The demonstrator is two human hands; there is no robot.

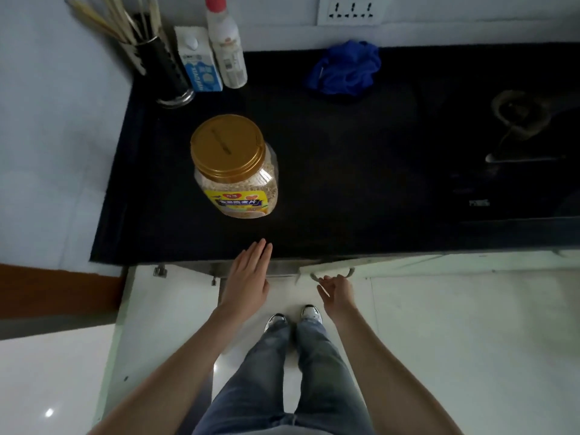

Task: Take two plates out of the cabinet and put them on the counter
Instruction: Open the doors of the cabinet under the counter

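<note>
No plates are in view. The cabinet sits under the black counter [345, 183], and its inside is hidden by the counter edge. Its left door [163, 309] is swung wide open towards me. The right door [439, 265] stands slightly ajar. My right hand [335, 293] has its fingers curled on that door's metal handle [348, 272]. My left hand [251, 274] is flat with fingers together and holds nothing, hovering over the counter's front edge just below the jar.
A gold-lidded oat jar [233, 164] stands front-left on the counter. At the back are a utensil holder [163, 73], a milk carton [199, 62], a white bottle [226, 45] and a blue cloth [345, 70]. A gas burner [518, 117] is at the right. My feet [293, 315] stand before the cabinet.
</note>
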